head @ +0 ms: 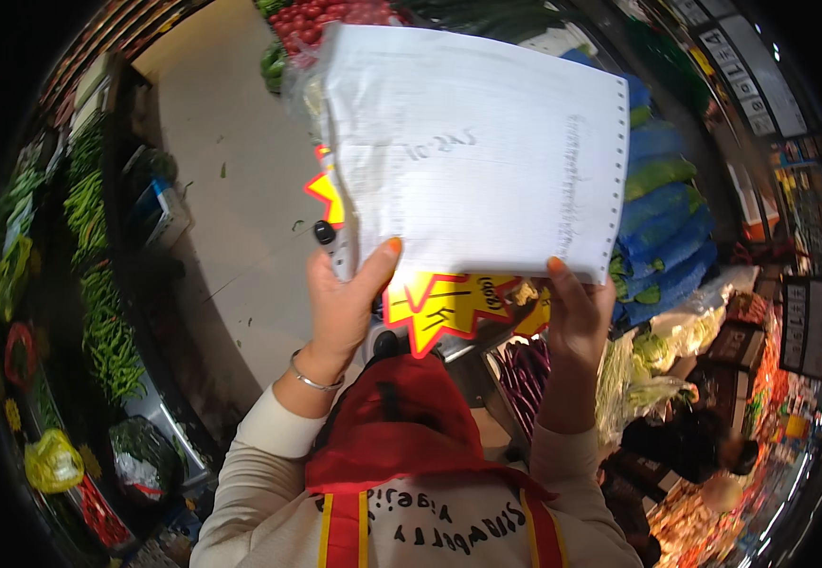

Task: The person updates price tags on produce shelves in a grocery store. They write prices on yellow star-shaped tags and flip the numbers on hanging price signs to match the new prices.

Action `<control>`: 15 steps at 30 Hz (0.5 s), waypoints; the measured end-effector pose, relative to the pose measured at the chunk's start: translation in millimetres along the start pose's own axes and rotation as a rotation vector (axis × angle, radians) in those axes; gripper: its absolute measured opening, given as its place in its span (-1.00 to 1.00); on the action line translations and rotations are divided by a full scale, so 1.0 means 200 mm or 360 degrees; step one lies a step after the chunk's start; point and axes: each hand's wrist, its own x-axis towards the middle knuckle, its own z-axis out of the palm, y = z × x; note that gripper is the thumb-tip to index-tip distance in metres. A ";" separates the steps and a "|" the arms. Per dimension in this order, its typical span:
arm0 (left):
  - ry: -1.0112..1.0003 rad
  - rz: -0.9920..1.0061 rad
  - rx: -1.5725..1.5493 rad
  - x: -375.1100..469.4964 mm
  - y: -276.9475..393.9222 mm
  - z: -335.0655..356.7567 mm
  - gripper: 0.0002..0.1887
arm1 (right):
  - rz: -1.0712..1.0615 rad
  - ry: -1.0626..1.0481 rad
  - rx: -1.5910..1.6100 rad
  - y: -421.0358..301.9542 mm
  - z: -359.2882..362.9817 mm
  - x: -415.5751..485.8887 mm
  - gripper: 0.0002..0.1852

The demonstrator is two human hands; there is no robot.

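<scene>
A stack of white lined paper sheets (482, 156) with handwriting and a row of punched holes along its right side is spread before me. My left hand (347, 295) grips its lower left corner, thumb on top. A black-capped marker (327, 238) sticks up beside that hand's fingers, against the paper's left edge. At the lower right corner my right hand (578, 312) holds the sheets between thumb and fingers. Yellow starburst price cards with red rims (429, 309) show under the lower edge and at the left; whether a hand holds them is unclear.
Green peppers (88, 220) fill a shelf at left, above the floor (240, 192). Tomatoes (311, 21) lie at the top. On the right are blue-wrapped vegetables (667, 234), purple long vegetables (524, 376) and bagged greens (656, 348). A person in dark clothing (688, 440) is at lower right.
</scene>
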 end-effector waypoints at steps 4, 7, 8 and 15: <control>0.0074 -0.0002 0.0019 0.01 -0.02 -0.01 -0.87 | 0.0011 0.0090 -0.0027 -0.01 0.02 0.00 -0.79; 0.0061 0.0069 -0.0062 0.02 -0.03 -0.02 -0.83 | 0.0021 0.0065 0.0047 -0.01 0.04 0.00 -0.79; 0.0068 0.0073 -0.0057 0.03 -0.03 -0.03 -0.79 | 0.0013 0.0085 0.0076 -0.01 0.04 0.00 -0.80; 0.0059 0.0029 -0.0019 0.04 -0.03 -0.08 -0.85 | -0.0004 0.0057 0.0168 0.01 0.07 0.03 -0.84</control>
